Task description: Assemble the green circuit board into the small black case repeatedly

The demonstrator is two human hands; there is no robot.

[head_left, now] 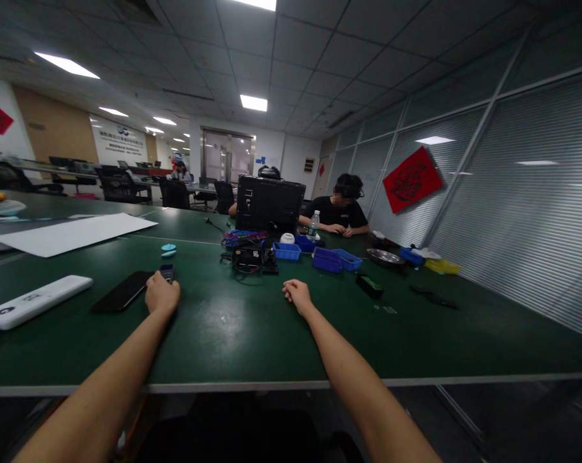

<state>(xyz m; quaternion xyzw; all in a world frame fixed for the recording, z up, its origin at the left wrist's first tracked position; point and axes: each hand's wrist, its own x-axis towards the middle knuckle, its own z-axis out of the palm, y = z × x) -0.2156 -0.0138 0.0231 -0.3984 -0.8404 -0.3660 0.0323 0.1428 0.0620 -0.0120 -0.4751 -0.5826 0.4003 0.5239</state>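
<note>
My left hand (162,294) is closed around the near end of a small dark handheld device (167,272) with a greyish screen, which lies on the table; its lower part is hidden by my fingers. Just left of that hand lies a flat black tablet-like slab (123,292). My right hand (297,296) rests on the green tabletop (227,328) with its fingers curled in, and nothing shows in it. Beyond my left hand are two light-blue rounded pieces (168,251).
A white power strip (37,301) and a white sheet (78,233) lie left. Ahead stand a black monitor (270,202), tangled cables (245,239) and blue bins (327,260). A black box (369,286) and metal dish (385,257) are right. Another person (341,209) sits across.
</note>
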